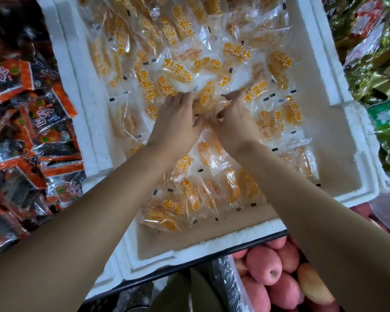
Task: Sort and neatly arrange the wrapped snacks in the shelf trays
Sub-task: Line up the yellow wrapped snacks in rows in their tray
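Left hand (178, 122), right hand (233, 123): both gripping clear-plastic orange-printed snack packets (205, 99) between them, in white foam tray (83, 97). Advise: square 1 stack, lay flat right of right hand.

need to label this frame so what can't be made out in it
Head view only:
- left grip and right grip: fingertips sunk among the glossy orange-printed packets, so whether either pinches one is unclear.
- packets beneath both forearms: covered.
- white foam tray: far end cut off by the top edge.
- red-black packets: print blurred, pile cut by the left edge.
- apples: cut by the bottom edge.
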The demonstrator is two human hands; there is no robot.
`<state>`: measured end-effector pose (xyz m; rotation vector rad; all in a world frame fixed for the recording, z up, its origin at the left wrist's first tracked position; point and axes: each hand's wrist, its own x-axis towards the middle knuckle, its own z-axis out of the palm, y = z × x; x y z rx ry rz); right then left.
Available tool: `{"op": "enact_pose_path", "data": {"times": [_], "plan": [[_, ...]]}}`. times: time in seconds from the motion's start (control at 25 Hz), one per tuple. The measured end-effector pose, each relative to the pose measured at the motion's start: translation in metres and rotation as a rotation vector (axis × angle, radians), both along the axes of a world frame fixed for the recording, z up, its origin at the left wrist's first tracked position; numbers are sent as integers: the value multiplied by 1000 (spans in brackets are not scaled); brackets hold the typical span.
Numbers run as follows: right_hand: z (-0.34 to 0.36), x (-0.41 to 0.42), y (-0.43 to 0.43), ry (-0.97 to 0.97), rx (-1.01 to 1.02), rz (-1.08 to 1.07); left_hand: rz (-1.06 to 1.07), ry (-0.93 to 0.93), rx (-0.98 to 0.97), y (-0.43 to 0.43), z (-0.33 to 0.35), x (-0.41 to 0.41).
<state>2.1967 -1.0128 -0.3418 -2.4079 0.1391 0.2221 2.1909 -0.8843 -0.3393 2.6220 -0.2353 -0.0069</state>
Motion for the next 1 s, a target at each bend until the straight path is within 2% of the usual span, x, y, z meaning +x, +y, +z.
{"op": "enact_pose_path", "data": {"times": [0.12,0.24,0.4,0.52,0.64,0.76,0.88,1.0], "plan": [[-1,4,4,-20,78,-44,99,200,-170,-15,8,14],[-3,3,3,-58,175,-92,263,295,-282,-28,12,21],[-5,4,0,-60,87,-39,524,376,-523,-33,13,38],[-7,6,-1,-73,100,-9,544,348,-568,-21,15,40],[-7,7,5,-61,93,51,549,236,-562,-1,25,20],[1,11,11,-67,91,30,603,159,-644,21,30,-11],[16,6,11,-219,128,25,707,143,-706,40,34,-34],[36,-17,9,-314,132,198,712,175,-738,49,36,-48]]}}
